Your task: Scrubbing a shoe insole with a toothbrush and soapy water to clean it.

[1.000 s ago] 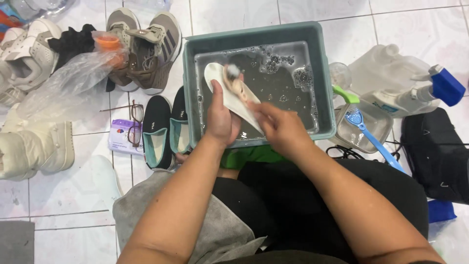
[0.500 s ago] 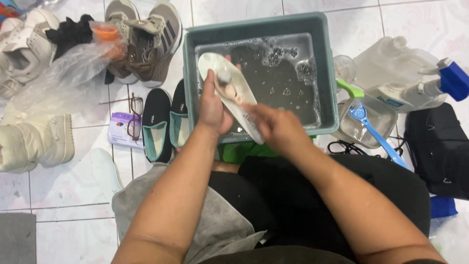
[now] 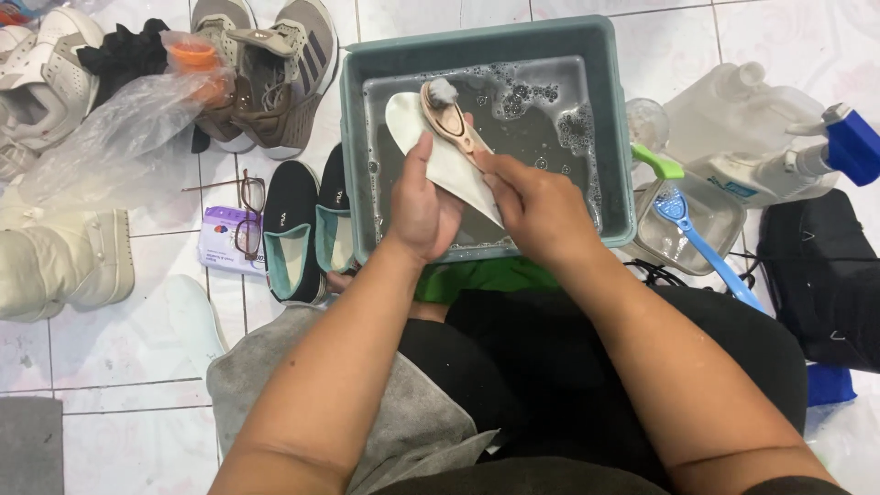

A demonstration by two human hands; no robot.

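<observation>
My left hand (image 3: 423, 206) grips a white shoe insole (image 3: 408, 124) from below and holds it tilted over a grey-green plastic basin (image 3: 477, 41) of soapy water. My right hand (image 3: 539, 206) holds a wooden-handled brush (image 3: 451, 117) whose soapy head rests on the insole's upper half. Both hands are above the basin's near side. Foam bubbles float at the far side of the water.
Black slip-on shoes (image 3: 291, 231) and glasses on a purple packet (image 3: 236, 236) lie left of the basin. Grey sneakers (image 3: 275, 78), white shoes (image 3: 41, 78) and a plastic bag are further left. A spray bottle (image 3: 797, 160), a clear container with a blue brush (image 3: 692, 225) and a black bag (image 3: 825, 275) sit on the right.
The brush has slid up the insole toward its far end, and the view has shifted slightly. Both hands keep their hold.
</observation>
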